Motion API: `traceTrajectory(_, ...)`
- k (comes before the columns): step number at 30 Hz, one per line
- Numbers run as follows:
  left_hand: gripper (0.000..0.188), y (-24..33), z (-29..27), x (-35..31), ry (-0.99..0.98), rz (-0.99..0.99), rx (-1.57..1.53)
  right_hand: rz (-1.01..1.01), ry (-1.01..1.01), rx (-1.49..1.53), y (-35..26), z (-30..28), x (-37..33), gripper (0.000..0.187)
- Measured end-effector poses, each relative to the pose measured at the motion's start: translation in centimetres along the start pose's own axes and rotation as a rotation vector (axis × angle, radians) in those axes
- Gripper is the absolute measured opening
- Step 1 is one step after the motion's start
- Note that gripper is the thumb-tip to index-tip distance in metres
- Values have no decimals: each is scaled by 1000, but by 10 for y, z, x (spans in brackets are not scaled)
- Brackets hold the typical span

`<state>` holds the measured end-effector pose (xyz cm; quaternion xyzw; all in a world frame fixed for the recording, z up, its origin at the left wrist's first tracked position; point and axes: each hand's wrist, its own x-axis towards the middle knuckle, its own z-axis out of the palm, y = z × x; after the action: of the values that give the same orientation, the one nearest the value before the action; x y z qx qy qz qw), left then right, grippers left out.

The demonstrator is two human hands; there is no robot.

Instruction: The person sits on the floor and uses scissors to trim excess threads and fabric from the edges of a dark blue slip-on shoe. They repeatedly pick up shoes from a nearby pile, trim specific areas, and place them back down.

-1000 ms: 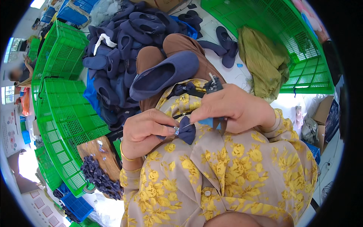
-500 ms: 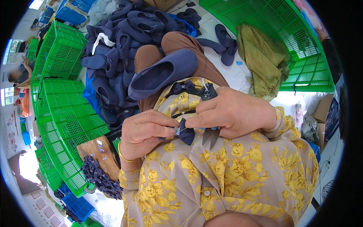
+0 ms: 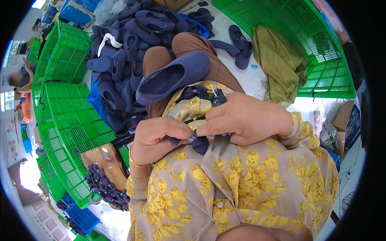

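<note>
Close to my body, my left hand (image 3: 159,138) pinches a dark navy fabric bow (image 3: 200,145) between thumb and fingers. A small shiny light-blue piece (image 3: 193,139) lies against the bow's middle. My right hand (image 3: 245,120) is closed, with thumb and index finger at the bow's upper edge; whether a needle is between them is too small to tell. Scissors (image 3: 220,144) are tucked in the same hand, their blades pointing down past my palm. A navy slip-on shoe (image 3: 175,78) rests on my lap, and beside it are another dark bow (image 3: 195,92) and a dark piece with pale threads (image 3: 217,97).
Navy shoes (image 3: 132,44) form a large pile beyond my knees. Green crates (image 3: 72,120) stand at left, and another green crate (image 3: 325,76) at right behind an olive sack (image 3: 279,60). A wooden board (image 3: 106,160) with several dark bows (image 3: 104,186) is beside my left elbow.
My left fingers have shifted slightly and curled over the bow. The shiny piece has moved from my left fingertips onto the bow's middle. My right hand has barely moved.
</note>
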<state>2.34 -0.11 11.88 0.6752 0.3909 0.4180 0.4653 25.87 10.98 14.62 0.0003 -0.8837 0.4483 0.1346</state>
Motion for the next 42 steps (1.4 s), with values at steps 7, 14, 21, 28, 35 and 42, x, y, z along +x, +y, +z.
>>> traceTrajectory(7, 16, 0, 5, 0, 5, -58, -35, 46, -27, -56, 6, 2, -5, 48)
traceTrajectory(14, 13, -6, 8, -5, 23, -62, -161, 42, 33, 65, 10, 9, -7, 49)
traceTrajectory(21, 13, -3, 15, -9, 68, -195, -204, 60, 51, 140, 7, 16, -10, 49)
traceTrajectory(28, 16, 2, 17, -12, 92, -279, -168, 37, 61, 86, 2, 18, -8, 46)
traceTrajectory(35, 16, 2, 18, -12, 86, -359, -174, 119, -31, 48, -2, 18, -5, 40)
traceTrajectory(42, 17, -1, 25, -11, 198, -434, -308, 323, -41, 191, 1, 19, -1, 40)
